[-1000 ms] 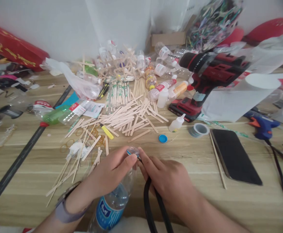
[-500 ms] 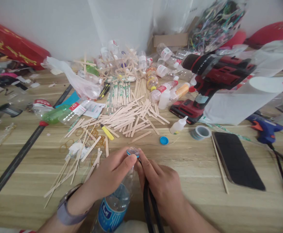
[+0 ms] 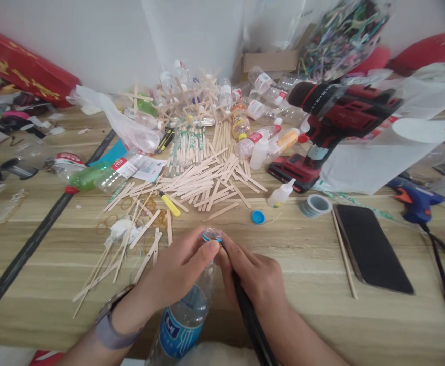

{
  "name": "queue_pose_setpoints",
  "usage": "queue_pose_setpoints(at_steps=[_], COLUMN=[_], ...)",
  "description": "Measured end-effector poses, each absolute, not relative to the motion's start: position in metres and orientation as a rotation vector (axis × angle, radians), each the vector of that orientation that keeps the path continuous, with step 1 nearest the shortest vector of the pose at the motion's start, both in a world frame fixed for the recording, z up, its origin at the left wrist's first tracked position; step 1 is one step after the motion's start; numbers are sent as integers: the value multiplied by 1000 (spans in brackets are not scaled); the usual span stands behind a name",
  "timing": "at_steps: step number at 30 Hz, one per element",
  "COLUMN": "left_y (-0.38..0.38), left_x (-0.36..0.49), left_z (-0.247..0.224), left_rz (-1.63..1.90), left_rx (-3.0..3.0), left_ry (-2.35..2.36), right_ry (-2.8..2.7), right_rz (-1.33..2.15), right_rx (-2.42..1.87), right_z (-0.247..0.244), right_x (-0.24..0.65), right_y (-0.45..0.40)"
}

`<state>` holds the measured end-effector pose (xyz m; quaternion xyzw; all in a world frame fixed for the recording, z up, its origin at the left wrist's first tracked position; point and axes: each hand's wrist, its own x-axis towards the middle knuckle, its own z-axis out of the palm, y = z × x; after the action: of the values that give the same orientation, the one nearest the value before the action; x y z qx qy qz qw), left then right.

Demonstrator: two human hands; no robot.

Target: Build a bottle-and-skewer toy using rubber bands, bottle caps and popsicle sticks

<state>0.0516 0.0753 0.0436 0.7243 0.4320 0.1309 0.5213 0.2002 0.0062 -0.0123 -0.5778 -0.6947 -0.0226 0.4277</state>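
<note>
My left hand [image 3: 186, 264] is wrapped round the neck of a clear plastic bottle [image 3: 182, 330] with a blue label, its thumb on the blue ring just under the open mouth. Black-handled scissors or a similar tool [image 3: 250, 317] are gripped in my right hand [image 3: 255, 277]; the tip lies against the bottle neck and is hidden by the fingers. Both hands meet at the bottle mouth. A blue cap [image 3: 258, 217] lies on the table beyond them.
Wooden sticks [image 3: 195, 185] spread ahead, with bottles behind. To the right are a red drill [image 3: 340, 122], a small squeeze bottle [image 3: 281, 194], a tape roll [image 3: 316, 205], a phone [image 3: 373, 249] and a glue gun [image 3: 413, 201]. A dark pole [image 3: 24, 259] crosses the left.
The black handles have swung to the right at their lower end and now look closed together, where a gap showed between them. Both hands keep nearly the same place at the bottle mouth.
</note>
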Motion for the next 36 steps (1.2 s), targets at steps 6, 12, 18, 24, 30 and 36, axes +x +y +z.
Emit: queue_pose_setpoints(at_steps=[6, 12, 18, 24, 30, 36], left_y=[73, 74, 75, 74, 75, 73], left_x=[54, 56, 55, 54, 55, 55], left_z=[52, 56, 54, 55, 52, 50], left_rz=[327, 424, 407, 373, 356, 355], left_rx=[1736, 1857, 1815, 1808, 1819, 1803], left_ry=[1066, 1068, 1004, 1032, 1045, 1062], right_ry=[-1861, -1942, -1912, -1924, -1900, -1846], right_rz=[-90, -90, -80, -13, -37, -74], right_rx=[-1476, -1516, -1518, -1451, -1453, -1564], right_z=[-9, -4, -5, -4, 5, 17], right_x=[209, 213, 212, 215, 214, 214], right_y=[4, 3, 2, 1, 2, 4])
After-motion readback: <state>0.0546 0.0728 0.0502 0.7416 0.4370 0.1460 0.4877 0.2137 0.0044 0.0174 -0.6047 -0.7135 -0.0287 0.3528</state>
